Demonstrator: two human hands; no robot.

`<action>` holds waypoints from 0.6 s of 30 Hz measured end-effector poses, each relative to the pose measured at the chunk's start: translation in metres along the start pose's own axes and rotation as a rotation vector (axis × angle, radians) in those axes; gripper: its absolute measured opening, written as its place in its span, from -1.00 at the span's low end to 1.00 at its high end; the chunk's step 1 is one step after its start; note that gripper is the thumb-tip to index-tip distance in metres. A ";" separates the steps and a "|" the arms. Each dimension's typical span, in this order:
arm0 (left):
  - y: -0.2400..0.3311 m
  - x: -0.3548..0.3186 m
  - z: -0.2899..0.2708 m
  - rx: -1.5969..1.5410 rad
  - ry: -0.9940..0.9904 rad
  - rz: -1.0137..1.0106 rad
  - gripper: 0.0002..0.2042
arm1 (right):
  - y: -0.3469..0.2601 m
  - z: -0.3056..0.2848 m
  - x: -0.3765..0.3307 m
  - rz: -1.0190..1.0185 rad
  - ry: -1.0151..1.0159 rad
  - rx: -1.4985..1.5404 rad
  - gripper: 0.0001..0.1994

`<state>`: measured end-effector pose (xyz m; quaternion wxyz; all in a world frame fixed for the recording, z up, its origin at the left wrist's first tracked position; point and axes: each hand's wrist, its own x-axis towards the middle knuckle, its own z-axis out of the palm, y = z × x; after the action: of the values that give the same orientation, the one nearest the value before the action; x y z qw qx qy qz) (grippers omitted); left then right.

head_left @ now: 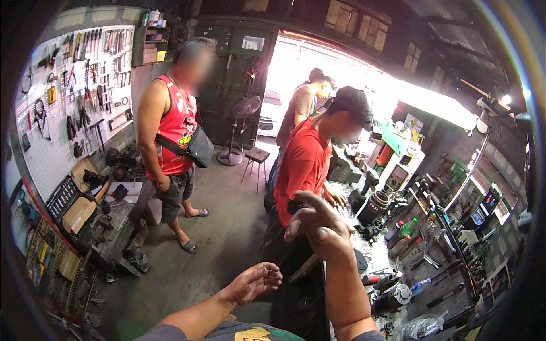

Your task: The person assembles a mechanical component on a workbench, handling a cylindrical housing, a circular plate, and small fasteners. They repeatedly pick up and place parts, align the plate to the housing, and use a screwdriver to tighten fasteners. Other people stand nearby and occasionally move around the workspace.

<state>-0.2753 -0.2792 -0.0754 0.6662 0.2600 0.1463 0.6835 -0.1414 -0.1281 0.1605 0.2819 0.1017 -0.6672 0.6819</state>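
Note:
My left hand [253,282] hangs low over the concrete floor, palm up, fingers loosely curled and holding nothing. My right hand [318,224] is raised in front of me, fingers spread and bent, empty, beside the left edge of a cluttered workbench [398,267]. Just beyond my right hand a person in a red shirt and black cap [304,162] leans over that bench with a hand on it.
A second person in a red sleeveless top [170,136] stands on the floor to the left, a third near the bright doorway [301,105]. A pegboard of tools [79,91] covers the left wall above a low cluttered bench. A stool [256,156] and fan [239,128] stand near the door.

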 end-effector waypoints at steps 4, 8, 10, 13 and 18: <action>0.004 0.000 -0.008 -0.341 -0.153 -0.063 -0.41 | 0.065 0.021 -0.016 0.293 -0.600 0.117 -0.21; -0.007 -0.009 -0.026 -0.060 -0.087 -0.061 -0.58 | 0.132 0.045 -0.051 0.268 -0.765 -0.141 -0.36; -0.010 -0.019 -0.038 0.176 -0.045 -0.034 -0.68 | 0.140 0.042 -0.056 0.441 -0.745 0.061 -0.37; -0.015 -0.026 -0.053 0.439 0.028 -0.041 -0.78 | 0.127 0.027 -0.058 0.606 -0.775 0.096 -0.37; -0.023 -0.020 -0.055 0.022 0.009 -0.040 -0.65 | 0.116 0.022 -0.054 0.392 -0.670 -0.206 -0.37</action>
<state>-0.2870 -0.2890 -0.1358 0.6762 0.2613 0.1619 0.6696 -0.1624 -0.1577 0.0356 -0.0779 0.1602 -0.7940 0.5813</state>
